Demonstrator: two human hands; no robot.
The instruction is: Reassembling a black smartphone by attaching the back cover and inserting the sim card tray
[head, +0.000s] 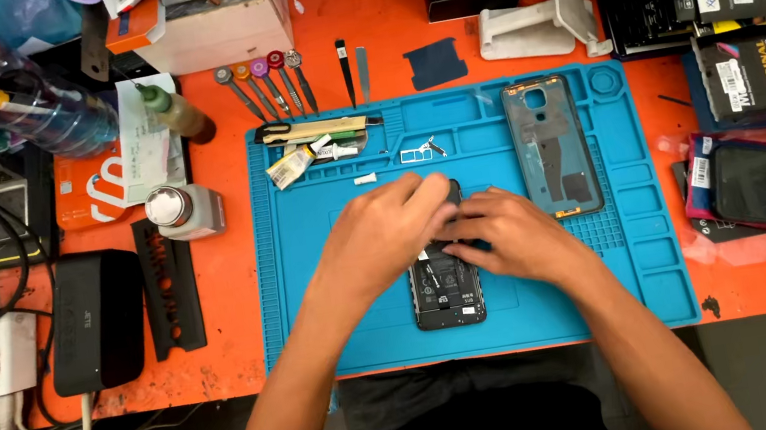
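The opened phone [446, 286] lies flat near the middle of the blue mat [340, 333], back cover off, its long axis running from the mat's near edge toward the far edge. The near end shows dark, boxy inner parts; the far end is hidden under both hands. The left hand [384, 235] is curled over the phone's upper left, fingertips pressed down on it, and the right hand [505, 235] meets it from the other side, fingers pinching at the same spot. Whether either hand grips a small part or only presses the phone, I cannot tell.

To the right, just apart from the right hand, the removed back cover [552, 147] lies inside up, parallel to the phone, a greyish shell with a camera opening at its far end. The mat is rubbery, with ribbed patches and small moulded trays along its right and far edges; bare mat lies left of the phone and along the near edge.

Beyond the mat's far edge, on the orange worktop [372, 4], a row of screwdrivers [268, 86] with coloured caps fans out. Off the left edge stand a small bottle [183, 210] and a black box [95, 319].
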